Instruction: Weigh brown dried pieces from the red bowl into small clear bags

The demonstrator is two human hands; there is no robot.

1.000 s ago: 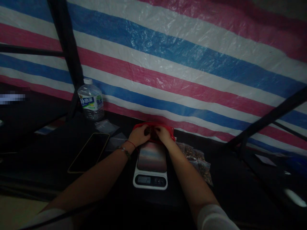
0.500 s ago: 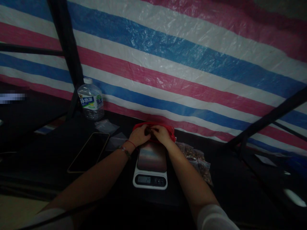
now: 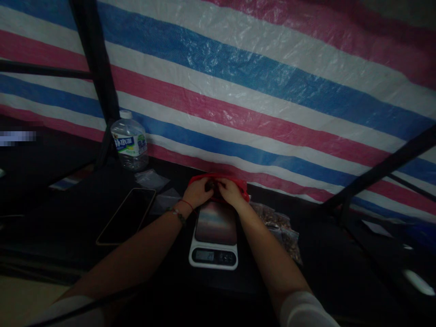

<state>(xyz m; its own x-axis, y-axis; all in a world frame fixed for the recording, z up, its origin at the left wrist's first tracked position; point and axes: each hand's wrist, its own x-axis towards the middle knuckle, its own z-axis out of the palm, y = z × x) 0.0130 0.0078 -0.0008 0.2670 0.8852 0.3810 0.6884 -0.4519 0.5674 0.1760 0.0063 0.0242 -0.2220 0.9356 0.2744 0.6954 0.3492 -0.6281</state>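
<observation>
Beyond a white digital kitchen scale (image 3: 213, 257), both my hands reach into what looks like a red plastic bag (image 3: 218, 175). My left hand (image 3: 200, 192), with a red cord and a beaded bracelet at the wrist, has its fingers curled in beside a small dark brown lump (image 3: 211, 184). From the other side, my right hand (image 3: 231, 191) bends its closed fingers towards the same spot; its fingertips are in shadow. Nothing lies on the scale's shiny plate (image 3: 215, 225), and its display is lit. The bag's contents are mostly hidden.
Several small clear bags of brown bits (image 3: 277, 222) lie right of the scale. A phone (image 3: 127, 217) and flat clear bags (image 3: 151, 179) are on the left. Behind them stands a clear plastic bottle (image 3: 129, 143). A striped plastic sheet (image 3: 238, 109) hangs at the back.
My hands have barely moved. Between them the fingers have parted slightly, and the dark brown lump shows more clearly by my left fingers.
</observation>
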